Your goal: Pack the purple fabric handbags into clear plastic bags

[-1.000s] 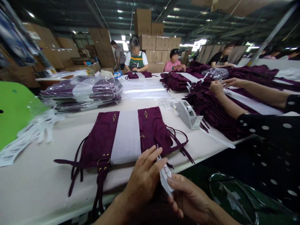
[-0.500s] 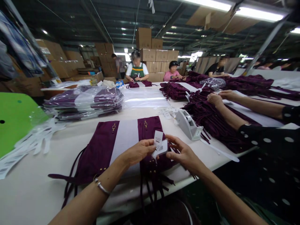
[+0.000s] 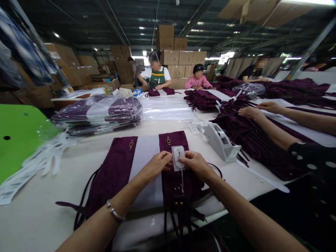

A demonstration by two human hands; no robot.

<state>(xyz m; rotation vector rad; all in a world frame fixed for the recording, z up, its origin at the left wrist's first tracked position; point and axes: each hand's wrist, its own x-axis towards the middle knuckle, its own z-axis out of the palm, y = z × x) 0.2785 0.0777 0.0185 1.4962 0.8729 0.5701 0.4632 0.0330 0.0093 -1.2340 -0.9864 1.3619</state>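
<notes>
A white tag (image 3: 178, 158) with a string hanging down is held upright over a folded purple garment (image 3: 110, 175). My right hand (image 3: 196, 163) pinches its right side, thumb across the front. At its left edge, the fingers of my left hand (image 3: 157, 163) are closed around the tag's side. The garment lies on the white table (image 3: 34, 224), with a pale sheet (image 3: 145, 164) wrapped across its middle. Dark straps trail from its left side and lower edge. Gold buckles show near its upper edge.
A grey tape dispenser (image 3: 222, 143) stands right of the garment. Bagged garments (image 3: 97, 112) are stacked at left, near a green board (image 3: 21, 140). Another person's hands (image 3: 252, 112) touch a purple pile (image 3: 236, 140) at right. People work across the table.
The tag has turned upright to face the camera, and its string now hangs straight. My right hand has closed onto it. The camera view has shifted slightly.
</notes>
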